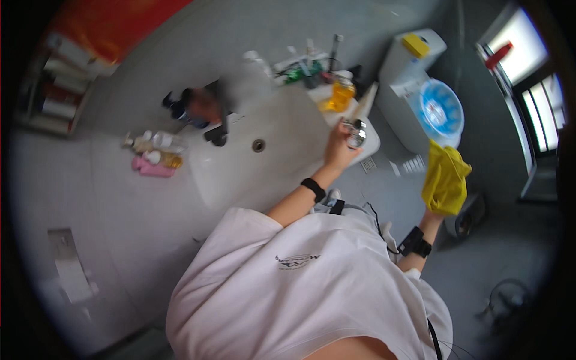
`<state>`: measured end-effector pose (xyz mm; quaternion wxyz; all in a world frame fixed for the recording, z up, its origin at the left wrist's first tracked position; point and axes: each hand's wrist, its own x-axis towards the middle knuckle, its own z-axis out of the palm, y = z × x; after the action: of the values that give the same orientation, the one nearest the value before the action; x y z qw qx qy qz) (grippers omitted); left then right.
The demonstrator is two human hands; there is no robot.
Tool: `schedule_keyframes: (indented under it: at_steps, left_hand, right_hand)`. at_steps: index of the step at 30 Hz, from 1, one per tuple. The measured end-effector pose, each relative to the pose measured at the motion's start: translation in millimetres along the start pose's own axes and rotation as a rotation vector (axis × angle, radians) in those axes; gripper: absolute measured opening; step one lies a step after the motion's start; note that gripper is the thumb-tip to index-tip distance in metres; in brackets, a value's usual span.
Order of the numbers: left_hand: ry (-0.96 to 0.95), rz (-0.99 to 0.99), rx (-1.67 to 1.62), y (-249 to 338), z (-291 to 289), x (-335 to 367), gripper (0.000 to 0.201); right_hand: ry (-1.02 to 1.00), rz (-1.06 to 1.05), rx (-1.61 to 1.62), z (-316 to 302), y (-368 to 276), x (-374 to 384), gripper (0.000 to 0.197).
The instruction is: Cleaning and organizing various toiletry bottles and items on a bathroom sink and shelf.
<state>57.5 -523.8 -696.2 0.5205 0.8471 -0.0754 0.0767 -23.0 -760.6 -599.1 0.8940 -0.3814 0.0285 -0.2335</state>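
Observation:
My left hand (340, 150) is closed around a shiny, rounded silver thing (356, 133) with a dark spot on top; its exact kind is unclear. It is held over the right end of a white washbasin (240, 162), which has a round drain. Out to the right, a yellow cloth (445, 180) covers my right hand (433, 215), which grips it from below. My right fingers are hidden in its folds. The cloth hangs in front of the white toilet (402, 117), near a blue basin (443, 108) at the toilet's bowl.
A dark tap (217, 129) stands at the washbasin's left. Several bottles (165, 143) and a pink container (153, 168) are farther left. An orange liquid bottle (342, 93) sits at the far right corner. A yellow sponge-like block (415, 45) lies on the toilet tank.

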Motion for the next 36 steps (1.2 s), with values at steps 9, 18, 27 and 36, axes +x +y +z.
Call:
schedule_keyframes:
  at_steps: [9, 18, 27, 36]
  left_hand:
    - [-0.009, -0.106, -0.074, -16, -111, -64, 0.070]
    - [1.093, -0.246, 0.373, -132, -416, -126, 0.055]
    - [1.010, -0.407, 0.547, -144, -510, -116, 0.035]
    - [1.011, -0.386, 0.576, -150, -502, -112, 0.015]
  right_hand:
    - [-0.442, 0.394, 0.144, 54, 20, -102, 0.045]
    - [-0.619, 0.562, 0.179, 127, 72, -100, 0.046]
    - [-0.624, 0.624, 0.169, 182, 98, -183, 0.047]
    - [-0.526, 0.610, 0.150, 206, 98, -202, 0.048]
